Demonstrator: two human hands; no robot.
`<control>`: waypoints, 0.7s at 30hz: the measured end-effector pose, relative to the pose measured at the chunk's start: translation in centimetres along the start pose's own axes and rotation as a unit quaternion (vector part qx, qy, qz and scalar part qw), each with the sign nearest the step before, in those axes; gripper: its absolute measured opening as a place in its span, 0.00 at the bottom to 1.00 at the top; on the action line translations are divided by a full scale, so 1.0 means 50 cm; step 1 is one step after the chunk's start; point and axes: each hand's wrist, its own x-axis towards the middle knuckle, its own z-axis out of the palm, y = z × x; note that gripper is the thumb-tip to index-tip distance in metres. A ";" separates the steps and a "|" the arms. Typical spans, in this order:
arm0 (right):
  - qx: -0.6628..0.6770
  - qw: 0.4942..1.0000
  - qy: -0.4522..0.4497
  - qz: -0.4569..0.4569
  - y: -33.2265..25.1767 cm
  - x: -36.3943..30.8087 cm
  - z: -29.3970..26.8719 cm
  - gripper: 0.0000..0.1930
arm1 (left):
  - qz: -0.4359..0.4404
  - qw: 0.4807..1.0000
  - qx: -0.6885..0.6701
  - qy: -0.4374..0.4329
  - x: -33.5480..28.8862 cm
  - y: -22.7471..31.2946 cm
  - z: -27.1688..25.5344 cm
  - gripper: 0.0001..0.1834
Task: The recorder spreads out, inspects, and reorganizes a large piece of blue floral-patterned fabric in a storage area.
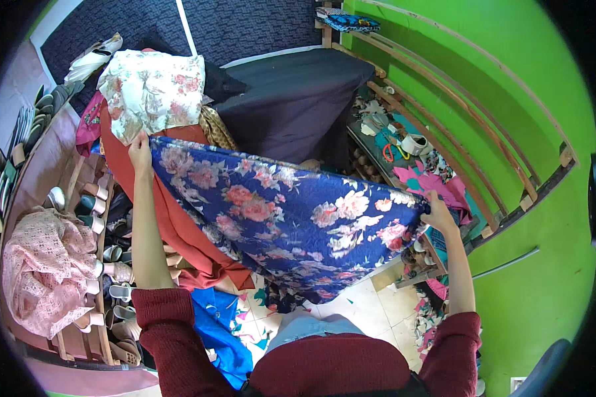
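A large blue cloth with pink and white flowers (291, 212) hangs stretched between my two hands, its lower part drooping toward the floor. My left hand (140, 153) is closed on its upper left corner, close to a folded white floral cloth (155, 89). At the other end, my right hand (438, 213) pinches the right corner, beside the low shelf with fabric scraps. Behind and below the left side of the blue cloth drapes a rust-red cloth (172, 225). The blue cloth hides much of what lies beyond it.
Shoes fill a wooden rack (102, 264) on the left, with pink lace cloth (49, 264) over it. Bright blue fabric (225, 331) lies near my left side. A dark-covered surface (291, 99) stands behind. Orange-handled scissors (394, 153) rest among scraps on the right. Scraps litter the tiled floor (357, 308).
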 end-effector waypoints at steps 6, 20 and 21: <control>-0.102 0.979 -0.119 0.127 0.108 0.147 0.153 0.18 | 0.171 0.957 0.213 -0.094 -0.012 0.054 0.057 0.19; 0.850 0.520 0.085 -0.025 0.004 0.628 -0.039 0.14 | 0.070 0.708 0.669 -0.216 -0.115 0.020 0.220 0.19; 0.851 0.503 0.145 -0.043 -0.032 0.643 -0.056 0.13 | 0.069 0.706 0.674 -0.204 -0.101 -0.063 0.171 0.19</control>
